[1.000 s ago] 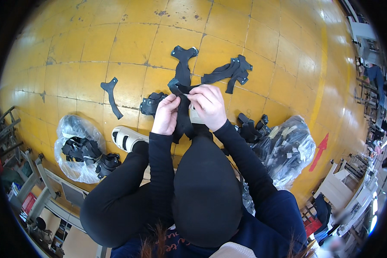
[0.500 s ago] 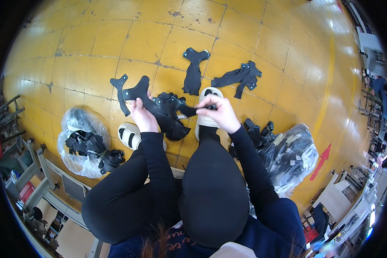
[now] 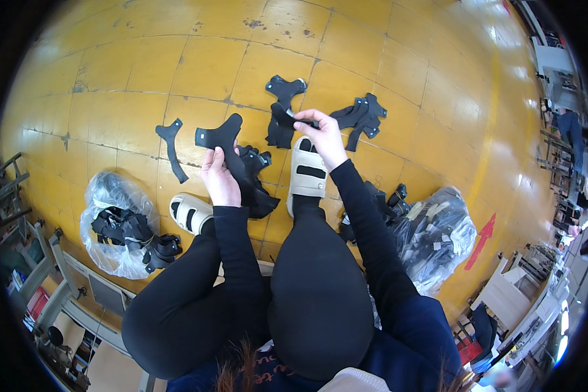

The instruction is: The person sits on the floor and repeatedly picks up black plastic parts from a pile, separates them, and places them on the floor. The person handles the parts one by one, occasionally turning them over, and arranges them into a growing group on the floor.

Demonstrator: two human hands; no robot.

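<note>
Black cut pieces (image 3: 225, 140) on scuffed yellow tiled floor (image 3: 209, 65); cream sandals (image 3: 308, 171); clear bags (image 3: 114, 225); red arrow (image 3: 480, 240).

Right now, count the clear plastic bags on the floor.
2. One clear bag of black pieces lies left of the person's legs; the other bag lies right of them. More could be hidden behind the legs.

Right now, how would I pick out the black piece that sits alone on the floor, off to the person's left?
Start at the yellow tiled floor ahead of the seated person's white sandals. Look left of the left hand, which grips a broad black cut piece. There lies the lone slim black piece: a thin strip with a forked top, flat on the tiles, touching nothing, unlike the heaped pieces elsewhere.
</note>
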